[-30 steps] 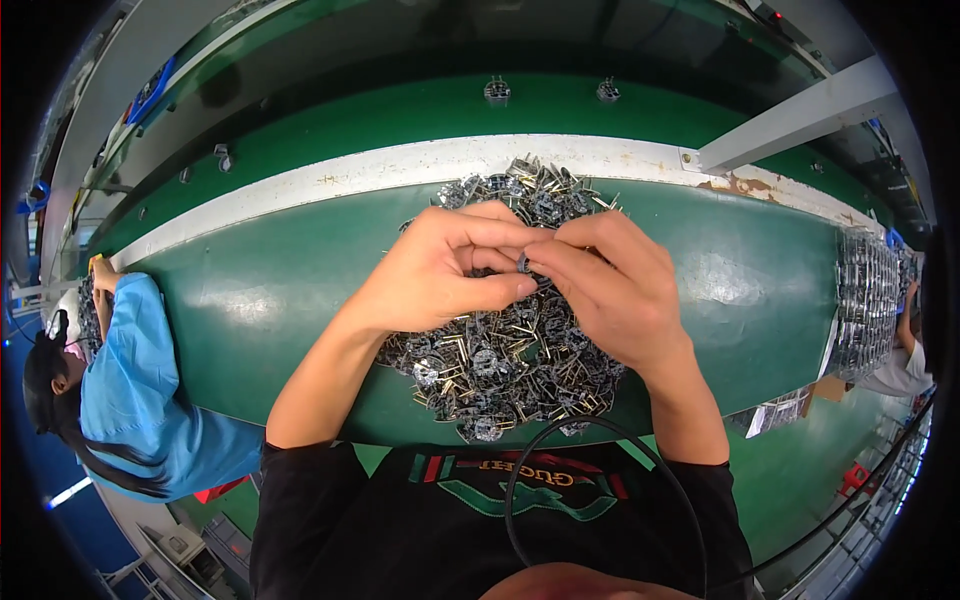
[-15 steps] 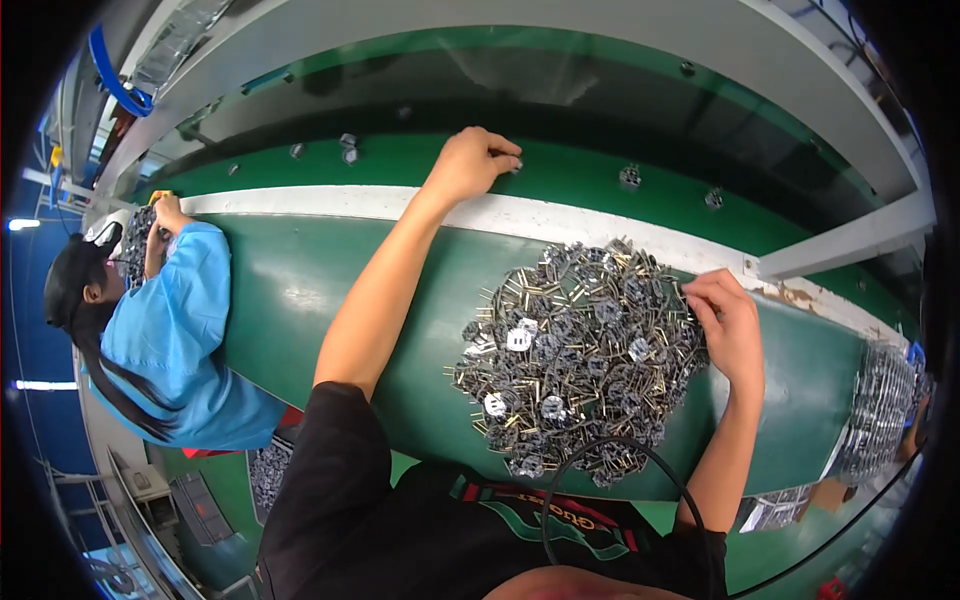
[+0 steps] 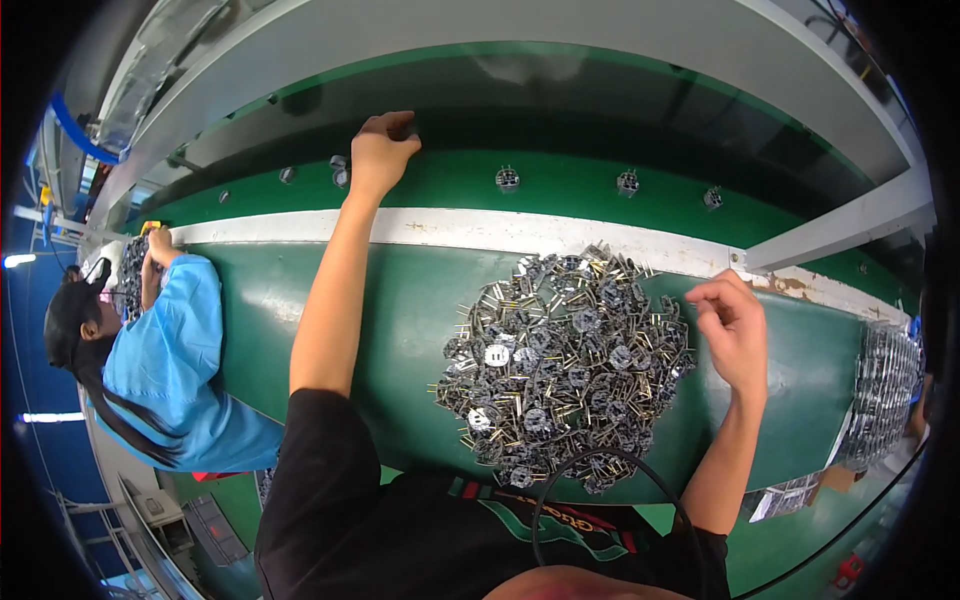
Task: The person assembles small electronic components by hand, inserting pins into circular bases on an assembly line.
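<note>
A heap of small dark plug parts with brass pins (image 3: pixel 570 370) lies on the green worktop (image 3: pixel 400 330) before me. My left hand (image 3: pixel 384 160) reaches past the white rail, its fingers closed on a small dark piece (image 3: pixel 409 129) at the far green strip; it looks like one of the plug parts, partly hidden. My right hand (image 3: pixel 733 335) hovers beside the heap's right edge, fingers curled in; whether anything is inside them is hidden. Beyond the rail, a single plug part (image 3: pixel 508 180) sits right of my left hand.
Other plug parts (image 3: pixel 627 182) stand spaced along the green strip (image 3: pixel 570 170) behind the white rail (image 3: pixel 450 228). A co-worker in blue (image 3: pixel 165 330) works at the left. Stacked clear trays (image 3: pixel 875 395) stand at the right end, and a black cable (image 3: pixel 650 470) loops before me.
My left hand has let go of a plug part on the green strip and moved left to another piece. My right hand has drawn slightly away from the heap.
</note>
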A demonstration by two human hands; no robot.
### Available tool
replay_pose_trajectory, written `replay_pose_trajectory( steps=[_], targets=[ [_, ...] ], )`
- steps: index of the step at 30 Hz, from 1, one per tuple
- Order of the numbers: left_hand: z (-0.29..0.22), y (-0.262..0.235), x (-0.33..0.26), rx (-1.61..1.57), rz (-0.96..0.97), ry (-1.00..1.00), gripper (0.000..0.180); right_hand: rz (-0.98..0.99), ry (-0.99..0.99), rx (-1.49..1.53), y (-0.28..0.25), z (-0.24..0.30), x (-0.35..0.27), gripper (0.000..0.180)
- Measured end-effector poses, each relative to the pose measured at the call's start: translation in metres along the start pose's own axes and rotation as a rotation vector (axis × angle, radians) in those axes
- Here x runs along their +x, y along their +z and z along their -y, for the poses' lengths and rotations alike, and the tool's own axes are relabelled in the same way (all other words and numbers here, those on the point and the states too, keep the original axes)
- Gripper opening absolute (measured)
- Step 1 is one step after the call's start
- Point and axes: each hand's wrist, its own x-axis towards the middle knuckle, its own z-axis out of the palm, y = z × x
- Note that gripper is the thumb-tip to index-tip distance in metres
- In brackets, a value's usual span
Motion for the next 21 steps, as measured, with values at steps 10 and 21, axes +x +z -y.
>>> replay_pose_trajectory(
  steps=[10, 21],
  targets=[
    [-0.170, -0.029, -0.154, -1.051, 0.708, -0.065, 0.041, 0.169, 0.351, 0.900, 0.054, 0.067, 0.016, 0.022],
    [-0.178, -0.017, -0.171, -1.080, 0.746, -0.113, 0.041, -0.094, 0.240, 0.986, 0.064, 0.071, 0.005, 0.015]
  ],
)
